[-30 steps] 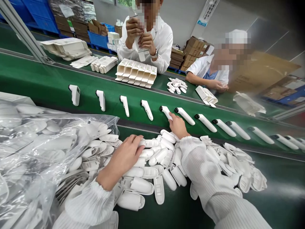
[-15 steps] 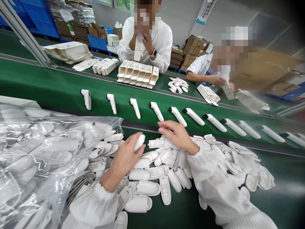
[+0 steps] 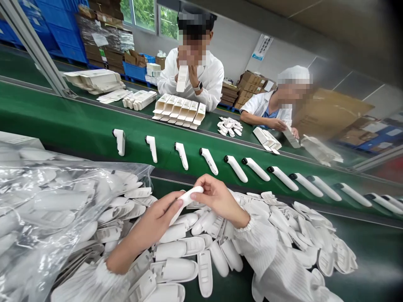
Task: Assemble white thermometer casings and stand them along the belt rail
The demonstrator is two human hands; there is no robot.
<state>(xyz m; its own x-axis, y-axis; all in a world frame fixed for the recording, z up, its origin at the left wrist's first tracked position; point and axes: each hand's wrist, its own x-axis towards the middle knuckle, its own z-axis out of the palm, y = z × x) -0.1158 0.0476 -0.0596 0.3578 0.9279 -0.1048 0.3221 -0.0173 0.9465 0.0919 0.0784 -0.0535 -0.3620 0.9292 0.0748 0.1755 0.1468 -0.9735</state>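
Observation:
A rounded white plastic cover (image 3: 191,194) is held between my two hands above a loose pile of similar covers. My left hand (image 3: 165,211) grips its lower left part, thumb on top. My right hand (image 3: 214,196) pinches the upper right end between thumb and fingers. The cover's underside is hidden. Below lie many white plastic covers (image 3: 206,272), some turned hollow side up. Beyond my hands, a row of white forehead thermometers (image 3: 236,168) with dark tips rests on the green belt (image 3: 85,138).
At the left, a clear plastic bag (image 3: 63,205) bulges with white covers. Across the belt, one person (image 3: 192,79) holds a white box near the face and another (image 3: 267,109) handles a box. Open cartons (image 3: 179,110) and a small parts pile (image 3: 229,126) lie there.
My right hand has moved left and closed on the cover in my left hand. The view has shifted slightly, and the thermometers look nearly unmoved on the belt.

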